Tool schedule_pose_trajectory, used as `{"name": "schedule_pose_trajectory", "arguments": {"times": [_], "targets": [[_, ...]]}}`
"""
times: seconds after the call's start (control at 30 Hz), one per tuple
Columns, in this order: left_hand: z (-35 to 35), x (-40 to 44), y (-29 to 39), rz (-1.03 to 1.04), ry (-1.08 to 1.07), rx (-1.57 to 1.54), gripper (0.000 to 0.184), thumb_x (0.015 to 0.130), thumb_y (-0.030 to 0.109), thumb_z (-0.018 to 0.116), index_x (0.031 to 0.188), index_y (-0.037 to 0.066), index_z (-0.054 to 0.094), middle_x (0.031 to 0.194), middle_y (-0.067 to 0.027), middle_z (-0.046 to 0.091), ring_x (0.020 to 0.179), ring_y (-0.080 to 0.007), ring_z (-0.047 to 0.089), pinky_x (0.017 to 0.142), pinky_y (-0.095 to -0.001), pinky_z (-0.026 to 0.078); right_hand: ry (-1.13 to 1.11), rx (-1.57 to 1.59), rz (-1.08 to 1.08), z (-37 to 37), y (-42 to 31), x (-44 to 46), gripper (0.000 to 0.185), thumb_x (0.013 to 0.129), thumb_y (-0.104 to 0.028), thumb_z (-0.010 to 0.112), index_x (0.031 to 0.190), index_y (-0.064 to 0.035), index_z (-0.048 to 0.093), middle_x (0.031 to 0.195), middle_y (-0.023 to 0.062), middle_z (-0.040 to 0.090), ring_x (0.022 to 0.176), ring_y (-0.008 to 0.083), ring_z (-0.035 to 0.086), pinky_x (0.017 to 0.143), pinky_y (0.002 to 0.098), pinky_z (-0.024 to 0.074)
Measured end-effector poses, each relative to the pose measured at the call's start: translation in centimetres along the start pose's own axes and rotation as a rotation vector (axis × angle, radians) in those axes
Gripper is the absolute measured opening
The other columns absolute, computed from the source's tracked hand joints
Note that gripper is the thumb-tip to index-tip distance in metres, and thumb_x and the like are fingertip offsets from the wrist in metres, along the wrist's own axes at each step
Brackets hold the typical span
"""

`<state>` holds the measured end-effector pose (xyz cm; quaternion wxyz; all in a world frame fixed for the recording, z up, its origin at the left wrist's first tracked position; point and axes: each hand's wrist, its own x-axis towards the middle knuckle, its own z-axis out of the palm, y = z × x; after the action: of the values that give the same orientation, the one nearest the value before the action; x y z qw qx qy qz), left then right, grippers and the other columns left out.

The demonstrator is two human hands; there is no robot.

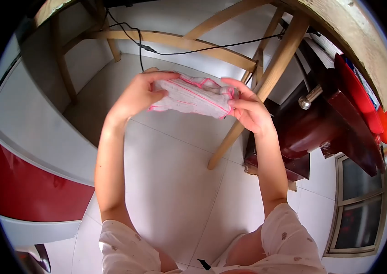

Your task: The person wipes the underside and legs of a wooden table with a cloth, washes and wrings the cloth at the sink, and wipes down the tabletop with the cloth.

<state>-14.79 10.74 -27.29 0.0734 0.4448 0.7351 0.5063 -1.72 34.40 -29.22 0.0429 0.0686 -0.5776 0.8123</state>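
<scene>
A light grey-white cloth (191, 97) with bright pink stitched edges is stretched between my two hands, above the tiled floor. My left hand (145, 91) pinches its left end, thumb in front and fingers over the top. At the right end, my right hand (249, 106) holds the cloth between thumb and fingers. The cloth looks folded or bunched in layers, with its upper edge uneven near my right hand.
Behind my hands stands a wooden frame with legs (232, 146) and a black cable (211, 49). A red and white cabinet (43, 182) is at the left. Dark red wooden furniture (303, 123) and a red object (360, 98) are at the right.
</scene>
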Motion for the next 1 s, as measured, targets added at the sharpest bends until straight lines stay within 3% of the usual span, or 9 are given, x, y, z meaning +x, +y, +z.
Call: {"name": "schedule_pose_trajectory", "arguments": {"times": [0.2, 0.3, 0.37, 0.4, 0.47, 0.6, 0.7, 0.9, 1.0], "targets": [[1.6, 0.0, -1.2, 0.268, 0.264, 0.572, 0.019, 0.067, 0.002, 0.064, 0.086, 0.004, 0.061, 0.086, -0.0065, 0.053, 0.069, -0.0203, 0.050, 0.061, -0.0278, 0.043, 0.077, -0.252, 0.251, -0.9, 3.0, 1.6, 0.028, 0.071, -0.002, 0.046, 0.096, -0.0018, 0.058, 0.083, 0.0039, 0.053, 0.072, 0.0084, 0.049, 0.067, 0.0223, 0.0439], [2.1, 0.0, -1.4, 0.297, 0.287, 0.423, 0.011, 0.070, 0.004, 0.062, 0.079, 0.002, 0.057, 0.083, -0.0057, 0.052, 0.070, -0.0200, 0.051, 0.060, -0.0282, 0.043, 0.151, -0.439, 0.276, -1.3, 4.1, 1.9, 0.024, 0.072, -0.005, 0.047, 0.093, -0.0011, 0.059, 0.079, 0.0033, 0.054, 0.069, 0.0084, 0.048, 0.066, 0.0222, 0.0439], [2.0, 0.1, -1.0, 0.303, 0.253, 0.317, 0.009, 0.071, 0.004, 0.061, 0.079, 0.002, 0.055, 0.081, -0.0060, 0.053, 0.069, -0.0199, 0.051, 0.059, -0.0280, 0.042, 0.142, -0.763, 0.333, -0.1, 3.6, 2.0, 0.024, 0.074, -0.001, 0.045, 0.094, 0.0021, 0.058, 0.092, 0.0069, 0.054, 0.074, 0.0109, 0.051, 0.070, 0.0231, 0.0434], [1.8, 0.1, -0.5, 0.167, 0.123, 0.247, 0.008, 0.072, 0.004, 0.059, 0.078, 0.002, 0.054, 0.078, -0.0066, 0.053, 0.067, -0.0199, 0.051, 0.058, -0.0276, 0.042, 0.144, -0.763, 0.332, -0.5, 4.4, 2.2, 0.024, 0.074, -0.001, 0.045, 0.094, 0.0021, 0.058, 0.092, 0.0069, 0.054, 0.074, 0.0109, 0.051, 0.070, 0.0231, 0.0434], [2.0, 0.3, -0.3, 0.031, -0.009, 0.176, 0.007, 0.073, 0.003, 0.058, 0.078, 0.001, 0.053, 0.075, -0.0072, 0.054, 0.065, -0.0199, 0.051, 0.057, -0.0273, 0.042, 0.075, -0.931, -0.063, -1.6, 6.6, 2.9, 0.021, 0.075, -0.012, 0.051, 0.088, 0.0015, 0.060, 0.085, 0.0083, 0.058, 0.079, 0.0170, 0.057, 0.069, 0.0269, 0.0458], [3.3, 0.6, -2.3, 0.264, -0.002, 0.184, 0.007, 0.074, 0.006, 0.058, 0.077, 0.001, 0.055, 0.068, -0.0109, 0.053, 0.058, -0.0234, 0.050, 0.054, -0.0309, 0.041, 0.061, -0.833, 0.037, 1.2, 6.4, 2.7, 0.028, 0.077, -0.021, 0.056, 0.094, 0.0007, 0.058, 0.090, 0.0105, 0.059, 0.088, 0.0216, 0.057, 0.074, 0.0306, 0.0453], [3.6, 0.4, -2.9, 0.303, -0.069, 0.282, 0.008, 0.072, 0.007, 0.060, 0.077, 0.001, 0.057, 0.068, -0.0100, 0.052, 0.058, -0.0246, 0.050, 0.055, -0.0308, 0.041, 0.041, -0.764, -0.144, 2.6, 8.4, 3.2, 0.026, 0.080, -0.018, 0.057, 0.098, 0.0001, 0.053, 0.089, 0.0084, 0.059, 0.084, 0.0155, 0.057, 0.076, 0.0257, 0.0435], [2.4, 0.2, -3.0, 0.228, -0.027, 0.197, 0.014, 0.069, 0.012, 0.063, 0.077, 0.002, 0.059, 0.070, -0.0077, 0.054, 0.060, -0.0200, 0.051, 0.056, -0.0289, 0.041, -0.046, -0.637, 0.022, 2.9, 7.7, 3.3, 0.017, 0.083, -0.017, 0.055, 0.088, -0.0011, 0.053, 0.081, 0.0004, 0.055, 0.077, 0.0071, 0.051, 0.069, 0.0215, 0.0414], [0.8, -0.3, -2.4, -0.044, -0.194, 0.193, 0.017, 0.068, 0.014, 0.065, 0.078, 0.002, 0.058, 0.073, -0.0075, 0.056, 0.062, -0.0165, 0.051, 0.057, -0.0272, 0.041, -0.066, -0.597, 0.106, 2.7, 6.2, 3.0, 0.016, 0.083, -0.017, 0.054, 0.088, -0.0019, 0.053, 0.079, -0.0009, 0.053, 0.074, 0.0064, 0.049, 0.066, 0.0209, 0.0399]]}}
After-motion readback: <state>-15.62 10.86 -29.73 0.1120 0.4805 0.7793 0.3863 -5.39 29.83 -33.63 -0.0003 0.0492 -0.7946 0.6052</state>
